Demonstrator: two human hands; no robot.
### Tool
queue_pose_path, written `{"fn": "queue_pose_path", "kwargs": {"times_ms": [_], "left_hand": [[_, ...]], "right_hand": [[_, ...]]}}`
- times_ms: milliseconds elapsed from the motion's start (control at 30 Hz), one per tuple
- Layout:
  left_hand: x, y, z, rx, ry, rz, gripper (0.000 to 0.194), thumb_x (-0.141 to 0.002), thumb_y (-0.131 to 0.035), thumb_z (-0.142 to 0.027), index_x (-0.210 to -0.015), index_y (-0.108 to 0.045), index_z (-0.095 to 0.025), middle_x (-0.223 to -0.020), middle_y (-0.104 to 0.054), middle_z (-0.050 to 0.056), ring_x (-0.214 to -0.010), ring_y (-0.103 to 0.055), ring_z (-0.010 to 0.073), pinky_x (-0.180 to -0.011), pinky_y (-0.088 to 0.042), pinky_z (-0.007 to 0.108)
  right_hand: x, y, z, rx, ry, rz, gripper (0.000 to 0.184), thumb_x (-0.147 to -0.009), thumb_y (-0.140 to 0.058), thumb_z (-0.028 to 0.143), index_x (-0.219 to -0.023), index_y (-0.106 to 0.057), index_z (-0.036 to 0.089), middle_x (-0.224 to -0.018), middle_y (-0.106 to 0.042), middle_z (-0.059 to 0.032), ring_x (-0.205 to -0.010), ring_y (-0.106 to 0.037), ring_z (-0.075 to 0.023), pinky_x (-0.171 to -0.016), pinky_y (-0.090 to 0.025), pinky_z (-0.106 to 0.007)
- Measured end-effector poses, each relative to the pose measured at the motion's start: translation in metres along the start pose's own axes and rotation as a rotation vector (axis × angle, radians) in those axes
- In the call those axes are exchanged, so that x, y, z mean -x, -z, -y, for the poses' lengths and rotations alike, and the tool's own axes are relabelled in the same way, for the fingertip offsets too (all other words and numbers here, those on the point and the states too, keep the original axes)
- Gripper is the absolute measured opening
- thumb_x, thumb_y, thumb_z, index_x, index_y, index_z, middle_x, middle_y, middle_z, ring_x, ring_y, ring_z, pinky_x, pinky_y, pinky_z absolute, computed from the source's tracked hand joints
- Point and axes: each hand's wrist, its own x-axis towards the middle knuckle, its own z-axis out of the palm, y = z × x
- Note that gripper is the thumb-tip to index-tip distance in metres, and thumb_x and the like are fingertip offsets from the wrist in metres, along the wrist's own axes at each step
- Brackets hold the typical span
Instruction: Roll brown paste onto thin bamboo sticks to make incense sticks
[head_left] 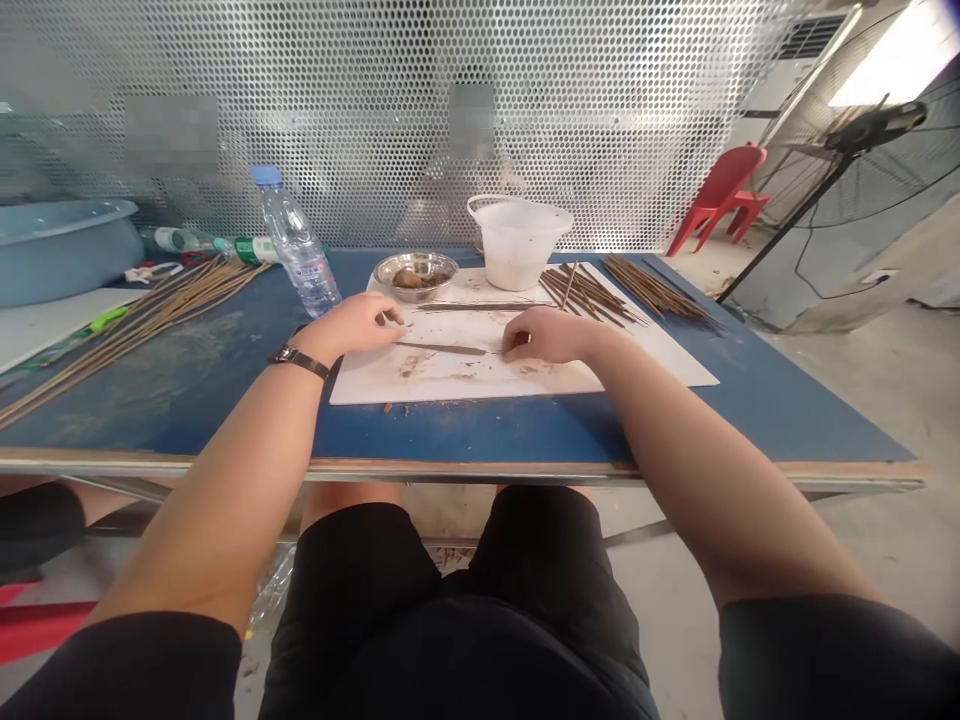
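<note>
A thin stick with a brown coating (442, 348) lies across the white board (660, 365) between my two hands, its narrow bare end toward the right. My left hand (369, 322), with a dark watch band at the wrist, has its fingers curled and pinched at the stick's left end. At the other end, my right hand (547, 334) is closed, with fingertips pinching the thin tip. Brown crumbs and smears mark the board around the stick. Just beyond my hands, other long dark sticks (480, 306) lie on the board.
Behind stand a metal bowl (439, 262) with a brown lump and a white bucket (525, 245). Brown sticks (589, 295) and another bundle (660, 290) lie right. Left are a water bottle (300, 250), long canes (165, 300) and a blue basin (60, 250). Perforated metal (360, 120) backs the table.
</note>
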Motion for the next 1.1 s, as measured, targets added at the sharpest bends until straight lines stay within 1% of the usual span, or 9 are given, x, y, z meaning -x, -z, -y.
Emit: {"fn": "queue_pose_path", "kwargs": {"times_ms": [67,167,300,400,600,767,867,967,1100], "left_hand": [[0.002,-0.007,-0.011,0.019,-0.062,-0.047,0.057,-0.090,-0.062,-0.061,-0.126,-0.076,-0.020,-0.141,-0.070,0.016,-0.124,-0.069,0.0364,-0.102,-0.057,0.047],[0.004,-0.020,-0.040,0.018,-0.205,-0.076,0.073,-0.098,-0.053,-0.067,-0.150,-0.065,-0.018,-0.164,-0.055,0.016,-0.148,-0.055,0.0370,-0.123,-0.044,0.051],[0.005,-0.037,-0.078,-0.040,-0.215,0.074,0.103,-0.098,-0.043,-0.081,-0.175,-0.032,-0.014,-0.185,-0.019,0.016,-0.169,-0.023,0.0401,-0.134,-0.028,0.055],[0.003,-0.045,-0.090,-0.083,-0.181,0.193,0.113,-0.098,-0.034,-0.086,-0.179,-0.011,-0.010,-0.186,-0.001,0.014,-0.171,-0.009,0.0397,-0.136,-0.021,0.056],[0.025,-0.046,-0.088,-0.162,-0.253,0.285,0.113,-0.101,-0.019,-0.084,-0.177,-0.009,0.000,-0.184,-0.004,0.019,-0.172,-0.005,0.0339,-0.139,-0.011,0.048],[0.072,-0.039,-0.093,-0.206,-0.237,0.299,0.116,-0.099,-0.023,-0.090,-0.178,-0.010,-0.006,-0.185,-0.003,0.015,-0.172,-0.007,0.0343,-0.140,-0.012,0.048],[0.089,-0.039,-0.095,-0.194,-0.205,0.284,0.116,-0.099,-0.024,-0.090,-0.178,-0.011,-0.007,-0.185,-0.003,0.015,-0.171,-0.007,0.0355,-0.140,-0.013,0.048],[0.086,-0.042,-0.094,-0.167,-0.214,0.259,0.113,-0.100,-0.027,-0.088,-0.178,-0.013,-0.008,-0.184,-0.008,0.018,-0.171,-0.011,0.0378,-0.139,-0.018,0.052],[0.054,-0.046,-0.092,-0.151,-0.204,0.266,0.110,-0.102,-0.021,-0.083,-0.177,-0.007,-0.003,-0.184,-0.003,0.019,-0.171,-0.009,0.0365,-0.139,-0.016,0.051]], "right_hand": [[-0.004,-0.006,0.008,-0.015,0.004,-0.034,0.013,-0.092,-0.074,0.031,-0.096,-0.078,0.019,-0.100,-0.080,-0.0069,-0.082,-0.067,-0.0200,-0.072,-0.047,-0.033],[-0.007,-0.008,0.010,-0.020,-0.017,-0.099,0.024,-0.098,-0.071,0.042,-0.090,-0.075,0.020,-0.092,-0.077,-0.0066,-0.079,-0.064,-0.0202,-0.069,-0.044,-0.033],[-0.007,-0.003,0.002,-0.013,-0.102,-0.218,0.040,-0.102,-0.065,0.053,-0.080,-0.068,0.020,-0.085,-0.073,-0.0077,-0.079,-0.062,-0.0209,-0.070,-0.042,-0.034],[-0.006,0.001,-0.004,-0.024,-0.163,-0.250,0.044,-0.105,-0.062,0.053,-0.076,-0.065,0.020,-0.087,-0.073,-0.0090,-0.079,-0.061,-0.0202,-0.072,-0.042,-0.034],[-0.010,0.002,-0.007,-0.002,-0.207,-0.229,0.042,-0.105,-0.062,0.054,-0.083,-0.071,0.019,-0.093,-0.077,-0.0105,-0.085,-0.065,-0.0223,-0.075,-0.043,-0.034],[-0.013,0.000,-0.011,0.029,-0.180,-0.228,0.040,-0.104,-0.063,0.054,-0.092,-0.077,0.018,-0.098,-0.078,-0.0118,-0.089,-0.067,-0.0246,-0.077,-0.044,-0.035],[-0.014,0.001,-0.012,0.033,-0.164,-0.221,0.039,-0.104,-0.063,0.053,-0.093,-0.077,0.018,-0.099,-0.079,-0.0129,-0.089,-0.067,-0.0252,-0.075,-0.045,-0.036],[-0.013,0.002,-0.011,0.016,-0.184,-0.220,0.039,-0.104,-0.063,0.052,-0.092,-0.077,0.018,-0.099,-0.079,-0.0136,-0.088,-0.067,-0.0254,-0.075,-0.046,-0.036],[-0.011,0.002,-0.009,-0.022,-0.210,-0.241,0.037,-0.103,-0.065,0.050,-0.093,-0.078,0.017,-0.098,-0.080,-0.0131,-0.087,-0.068,-0.0244,-0.075,-0.046,-0.035]]}}
